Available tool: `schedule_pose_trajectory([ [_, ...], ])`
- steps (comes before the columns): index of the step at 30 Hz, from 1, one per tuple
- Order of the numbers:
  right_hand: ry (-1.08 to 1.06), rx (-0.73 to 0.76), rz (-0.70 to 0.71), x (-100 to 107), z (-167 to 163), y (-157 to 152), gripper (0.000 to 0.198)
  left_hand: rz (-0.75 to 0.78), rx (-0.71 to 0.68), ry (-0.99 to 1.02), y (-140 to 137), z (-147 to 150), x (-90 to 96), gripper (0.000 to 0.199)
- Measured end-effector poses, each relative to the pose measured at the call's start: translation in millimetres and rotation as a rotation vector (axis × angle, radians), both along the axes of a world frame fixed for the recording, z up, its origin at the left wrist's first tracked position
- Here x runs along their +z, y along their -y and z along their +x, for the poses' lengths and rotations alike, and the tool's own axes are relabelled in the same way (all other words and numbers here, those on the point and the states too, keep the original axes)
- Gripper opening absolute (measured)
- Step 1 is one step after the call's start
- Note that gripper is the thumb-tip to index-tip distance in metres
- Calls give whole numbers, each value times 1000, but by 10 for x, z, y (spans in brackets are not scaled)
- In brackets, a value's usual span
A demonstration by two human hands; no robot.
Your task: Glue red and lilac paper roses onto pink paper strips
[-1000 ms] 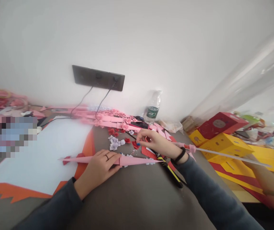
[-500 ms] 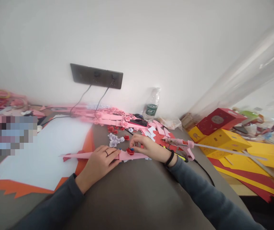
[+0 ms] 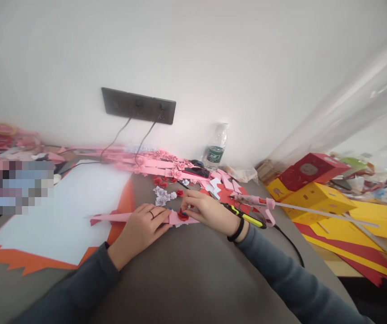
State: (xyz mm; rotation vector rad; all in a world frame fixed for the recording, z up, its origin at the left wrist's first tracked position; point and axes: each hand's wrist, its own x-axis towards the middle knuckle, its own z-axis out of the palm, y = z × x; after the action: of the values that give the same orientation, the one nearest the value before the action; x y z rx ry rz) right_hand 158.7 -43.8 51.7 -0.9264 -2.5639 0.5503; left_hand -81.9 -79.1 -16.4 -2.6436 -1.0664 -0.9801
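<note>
A long folded pink paper strip [image 3: 113, 217], tapering to a point at its left end, lies across the front of the table. My left hand [image 3: 147, 225] rests over its middle, holding it down with fingers on one edge and thumb by the other. Just to the right, a red paper rose [image 3: 182, 216] sits on the strip. My right hand [image 3: 200, 208] has its fingertips closed on this rose, partly covering it. Behind the hands are white paper flowers [image 3: 161, 197] and several more red paper roses [image 3: 159, 181].
To the right lie a pink glue gun [image 3: 256, 201] and a yellow-black cutter [image 3: 247, 216]. A water bottle [image 3: 215, 153] stands by the wall. White sheets [image 3: 61, 211] cover the left side, over orange paper. Yellow boxes [image 3: 318, 202] sit at right; finished-looking pink strips [image 3: 156, 166] lie behind.
My right hand has shifted slightly left and down over the red rose, fingertips now lower around it. The left hand keeps its place on the strip.
</note>
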Motion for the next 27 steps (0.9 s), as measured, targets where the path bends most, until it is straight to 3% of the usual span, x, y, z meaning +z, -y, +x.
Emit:
schedule_pose_trajectory([
  [14, -77, 17, -9, 106, 68, 49, 9, 9, 5, 4, 11, 17, 15, 20],
  [27, -32, 55, 7, 48, 16, 101, 11, -2, -6, 17, 21, 16, 35, 20],
])
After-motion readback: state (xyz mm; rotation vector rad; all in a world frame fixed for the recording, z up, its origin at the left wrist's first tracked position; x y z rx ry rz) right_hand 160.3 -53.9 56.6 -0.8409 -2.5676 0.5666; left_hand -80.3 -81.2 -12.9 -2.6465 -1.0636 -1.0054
